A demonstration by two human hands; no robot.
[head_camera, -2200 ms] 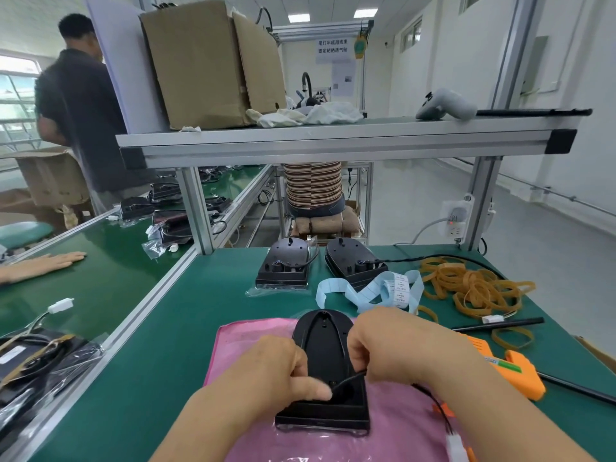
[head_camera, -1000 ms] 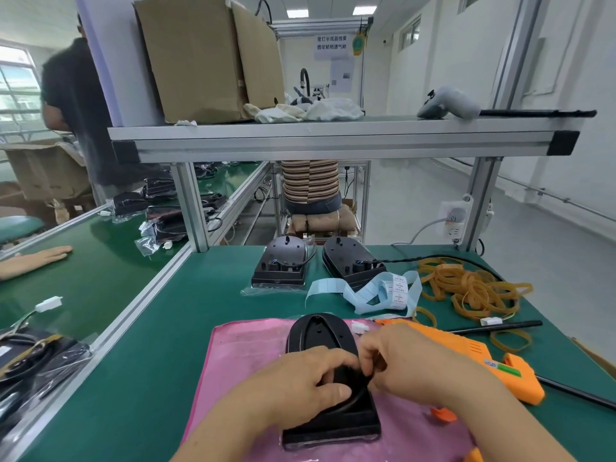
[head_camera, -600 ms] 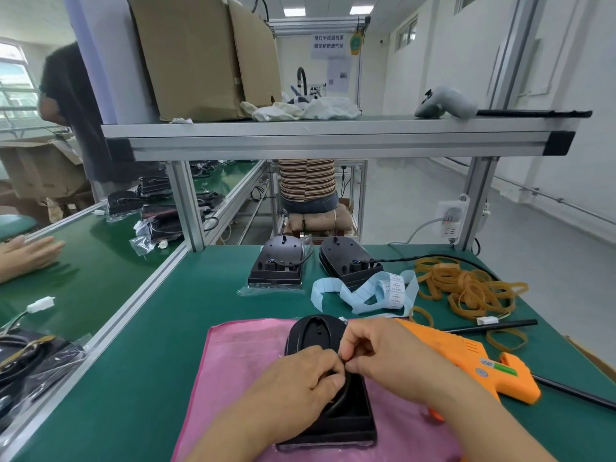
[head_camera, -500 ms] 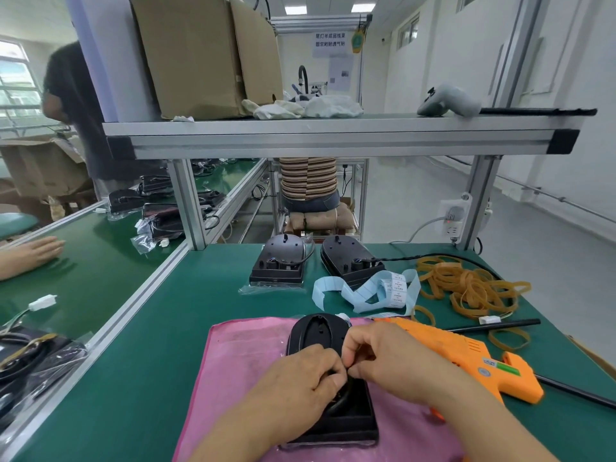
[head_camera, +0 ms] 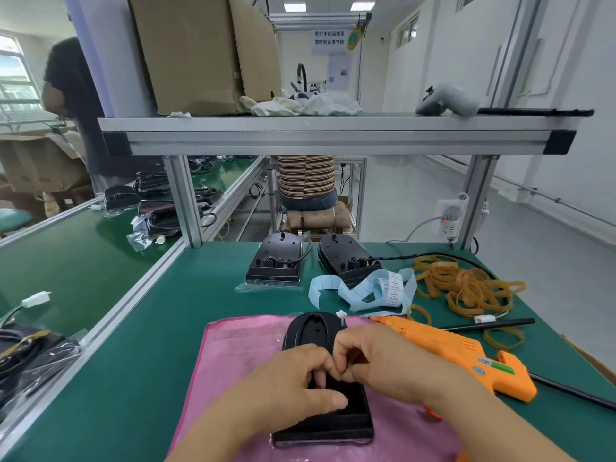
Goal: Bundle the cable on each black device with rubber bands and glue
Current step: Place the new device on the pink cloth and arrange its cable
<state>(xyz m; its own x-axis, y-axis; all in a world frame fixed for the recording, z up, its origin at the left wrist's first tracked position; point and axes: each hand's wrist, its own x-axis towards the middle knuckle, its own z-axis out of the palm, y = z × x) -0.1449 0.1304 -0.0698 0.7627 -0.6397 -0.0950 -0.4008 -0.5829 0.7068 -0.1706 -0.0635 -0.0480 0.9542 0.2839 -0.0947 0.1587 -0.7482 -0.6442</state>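
Black device flat on pink mat, set near bench edge for close work. Left hand and right hand meet over its middle, fingers curled, apparently pinching cable hidden beneath, gathering loop. Glue gun, rubber bands parked rightward, within reach.

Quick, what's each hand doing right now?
Left hand: fingers curled, holding the black device.
Right hand: closed, apparently pinching the cable.
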